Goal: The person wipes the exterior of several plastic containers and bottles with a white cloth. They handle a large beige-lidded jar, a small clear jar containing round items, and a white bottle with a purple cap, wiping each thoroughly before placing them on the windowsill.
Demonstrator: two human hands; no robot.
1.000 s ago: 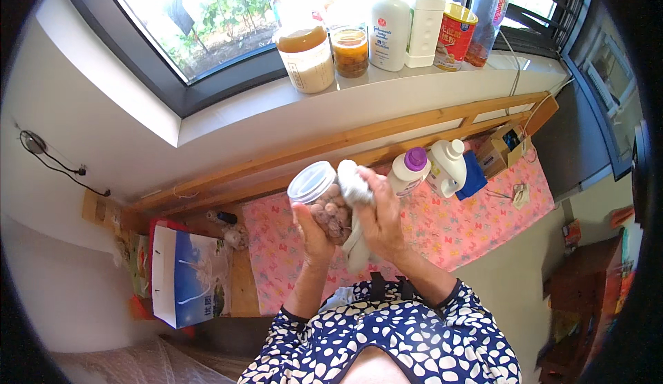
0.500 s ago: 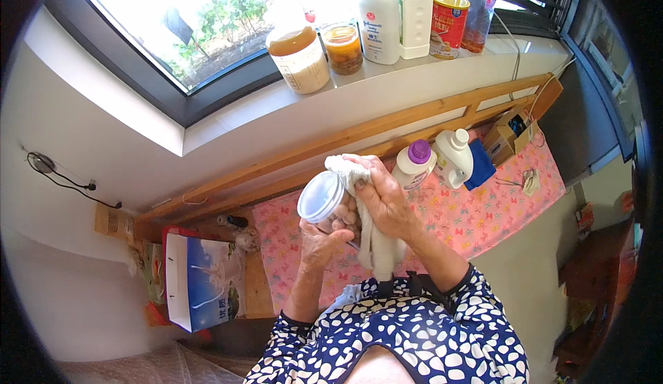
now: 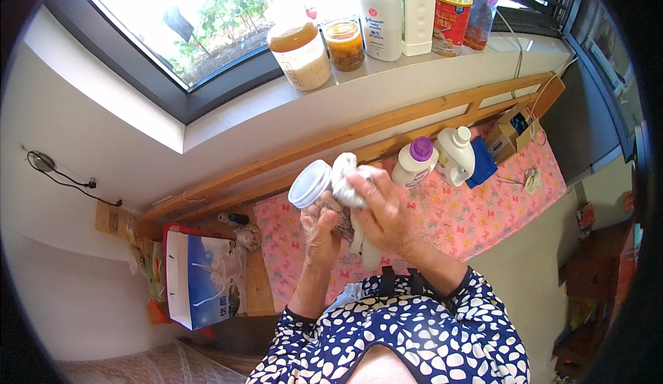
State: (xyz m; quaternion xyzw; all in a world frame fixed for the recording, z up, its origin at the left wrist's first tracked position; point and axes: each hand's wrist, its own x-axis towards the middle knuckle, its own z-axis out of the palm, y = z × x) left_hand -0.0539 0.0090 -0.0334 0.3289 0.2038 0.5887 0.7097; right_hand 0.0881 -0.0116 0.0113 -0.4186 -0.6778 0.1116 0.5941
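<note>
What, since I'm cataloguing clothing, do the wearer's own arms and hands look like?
The left hand and right hand are bare, with no gloves or bracelets visible. The navy sleeves carry irregular cream-white, pebble-like spots and end in plain dark cuffs, leaving the forearms uncovered.

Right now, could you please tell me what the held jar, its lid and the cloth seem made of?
Jar: probably smooth, clear plastic, since its side is see-through, though glass is possible. Lid: likely smooth, whitish plastic, as it looks slightly translucent. Cloth: apparently soft, matte fabric, as it bunches and hangs.
</note>
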